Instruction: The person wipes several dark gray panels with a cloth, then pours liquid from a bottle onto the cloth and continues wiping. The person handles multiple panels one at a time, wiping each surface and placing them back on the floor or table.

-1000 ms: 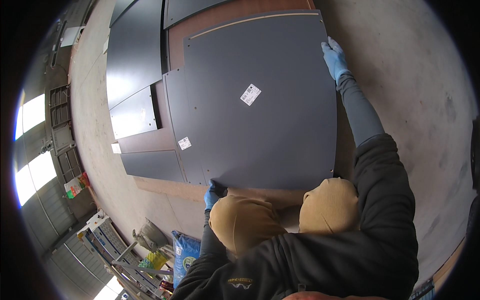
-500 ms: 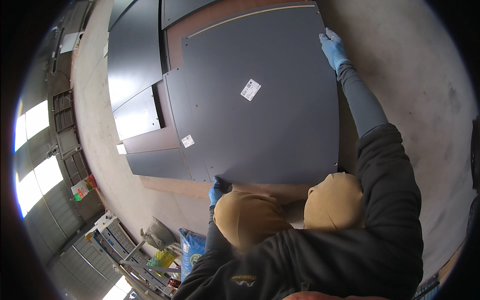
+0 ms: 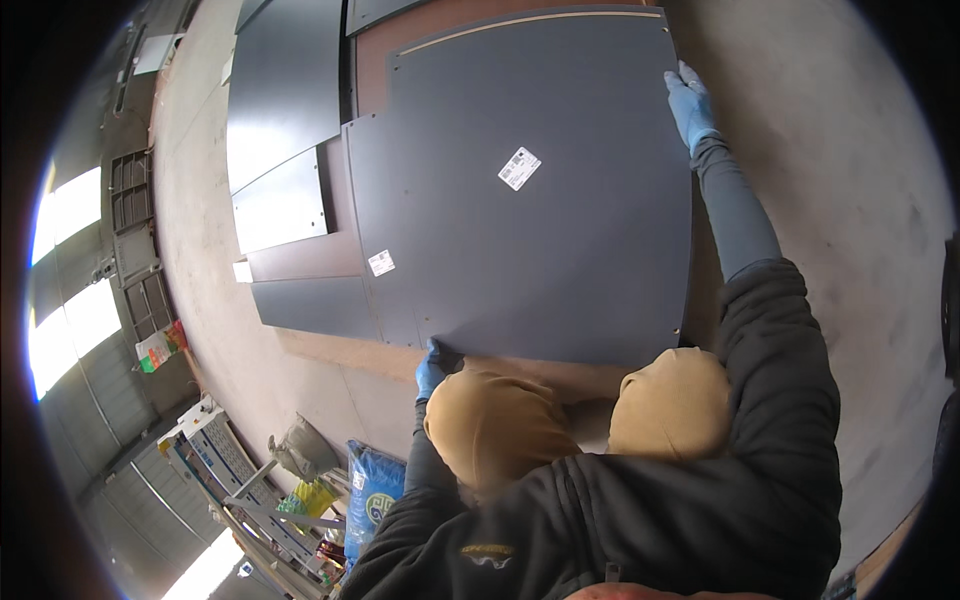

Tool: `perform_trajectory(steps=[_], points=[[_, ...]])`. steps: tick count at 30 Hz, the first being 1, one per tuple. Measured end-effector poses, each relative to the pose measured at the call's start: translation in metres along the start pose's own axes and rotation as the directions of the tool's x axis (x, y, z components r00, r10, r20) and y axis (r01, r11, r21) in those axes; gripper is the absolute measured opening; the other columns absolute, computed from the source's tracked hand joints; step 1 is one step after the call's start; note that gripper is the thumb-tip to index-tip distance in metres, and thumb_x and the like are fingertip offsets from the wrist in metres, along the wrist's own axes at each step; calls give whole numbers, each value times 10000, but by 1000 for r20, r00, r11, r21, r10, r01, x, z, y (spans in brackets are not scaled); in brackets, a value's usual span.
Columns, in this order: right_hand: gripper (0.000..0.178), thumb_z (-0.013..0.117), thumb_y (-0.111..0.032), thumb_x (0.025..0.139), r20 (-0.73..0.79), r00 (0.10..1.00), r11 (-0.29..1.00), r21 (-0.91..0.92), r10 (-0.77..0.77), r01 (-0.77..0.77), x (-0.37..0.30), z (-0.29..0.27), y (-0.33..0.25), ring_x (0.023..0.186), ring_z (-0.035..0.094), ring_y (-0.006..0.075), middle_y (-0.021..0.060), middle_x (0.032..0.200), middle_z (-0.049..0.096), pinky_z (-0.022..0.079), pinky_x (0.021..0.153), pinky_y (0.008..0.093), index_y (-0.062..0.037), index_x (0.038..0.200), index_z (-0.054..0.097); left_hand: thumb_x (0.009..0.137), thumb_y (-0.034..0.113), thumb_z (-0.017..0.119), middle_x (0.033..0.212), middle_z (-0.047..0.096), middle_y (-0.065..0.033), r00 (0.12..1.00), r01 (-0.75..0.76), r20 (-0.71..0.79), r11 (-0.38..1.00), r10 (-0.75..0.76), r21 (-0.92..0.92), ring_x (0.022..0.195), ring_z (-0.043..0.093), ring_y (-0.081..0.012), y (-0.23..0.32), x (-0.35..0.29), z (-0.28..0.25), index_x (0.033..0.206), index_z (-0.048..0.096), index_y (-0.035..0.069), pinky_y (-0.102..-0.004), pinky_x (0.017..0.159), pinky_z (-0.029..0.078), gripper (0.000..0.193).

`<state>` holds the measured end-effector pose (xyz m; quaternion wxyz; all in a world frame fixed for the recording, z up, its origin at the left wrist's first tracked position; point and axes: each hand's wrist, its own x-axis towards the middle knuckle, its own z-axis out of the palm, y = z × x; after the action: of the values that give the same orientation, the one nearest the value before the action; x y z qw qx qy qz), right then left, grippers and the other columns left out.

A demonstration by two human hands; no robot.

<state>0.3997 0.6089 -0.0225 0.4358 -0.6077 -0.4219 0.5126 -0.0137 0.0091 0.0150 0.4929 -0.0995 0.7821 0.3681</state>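
The big grey board (image 3: 560, 250) lies flat, low down, its near edge just ahead of the left knee (image 3: 500, 425) and right knee (image 3: 672, 405). It looks nearly square, so its long axis is hard to judge; its right edge runs away from the person, leaning slightly left toward the far end. A pale strip (image 3: 530, 24) runs crosswise close to the board's far edge, and the far left corner is stepped inward. The strip of grey along the board's left side could be part of it or a separate piece; I cannot tell.

The left hand (image 3: 430, 372), in a blue glove, is at the board's near edge, toward its left end. The fingers are bent and partly hidden, so how firmly they hold cannot be told. The right hand (image 3: 690, 110), also gloved, is at the board's right edge near the far corner, fingers loosely extended and pointing away from the person; whether any curl beneath is unclear.

A white label (image 3: 520, 169) sits slantwise on the board's face, left of centre. Left of the board lie a long dark panel (image 3: 285, 90) and a shiny panel (image 3: 280, 205). Beyond the board's near left corner stand a blue bag (image 3: 372, 495) and a grey sack (image 3: 303, 447).
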Motion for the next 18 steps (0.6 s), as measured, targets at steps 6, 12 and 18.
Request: perform_trajectory(steps=[6,12,18], points=[[535,596,-202,1070,57,997,998,15,52,-53,-4,-4,-5,1398,508,215,137,1517,559,360,1194,328,40,1532,477,1041,533,612,1160,764,-156,997,67,53,984,-58,-168,985,748,-290,6,-9,4,1251,691,-41,-401,845,599,616],[536,616,-181,1062,107,993,999,15,48,-50,4,-6,-3,1344,546,193,111,1453,605,386,1166,309,37,1530,475,1039,539,610,1133,767,-157,995,85,75,970,-70,-229,944,741,-285,15,-17,11,1203,701,-35,-395,819,597,605],[608,604,-270,1070,146,976,857,470,160,-210,15,-4,15,1391,521,226,141,1515,559,361,1192,329,17,1573,420,1042,532,610,1164,762,-149,997,56,63,962,-40,-267,999,740,-283,12,-15,11,1237,687,-21,-398,830,590,592]])
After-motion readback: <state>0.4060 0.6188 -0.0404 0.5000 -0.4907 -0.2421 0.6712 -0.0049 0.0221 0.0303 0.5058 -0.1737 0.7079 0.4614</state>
